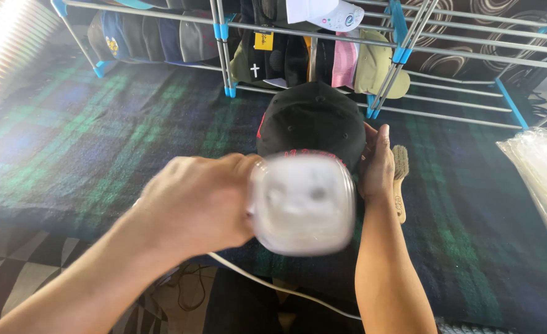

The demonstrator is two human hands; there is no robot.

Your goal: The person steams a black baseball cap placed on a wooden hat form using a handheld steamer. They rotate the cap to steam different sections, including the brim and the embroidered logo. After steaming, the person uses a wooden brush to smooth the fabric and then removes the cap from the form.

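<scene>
My left hand point(193, 201) grips a blurred clear plastic container point(302, 204) with something white inside, held in front of me above the blanket. Behind it lies a black cap point(310, 120) with red stitching, its crown facing me. My right hand point(375, 167) rests against the cap's right side, fingers pointing up along it. A wooden brush point(400, 179) lies on the blanket just right of that hand.
A dark green and blue plaid blanket point(100, 142) covers the surface. A metal rack with blue joints point(397, 55) at the back holds several caps. A clear plastic bag point(542, 179) sits at the right edge. A white cable point(267, 284) runs below my arms.
</scene>
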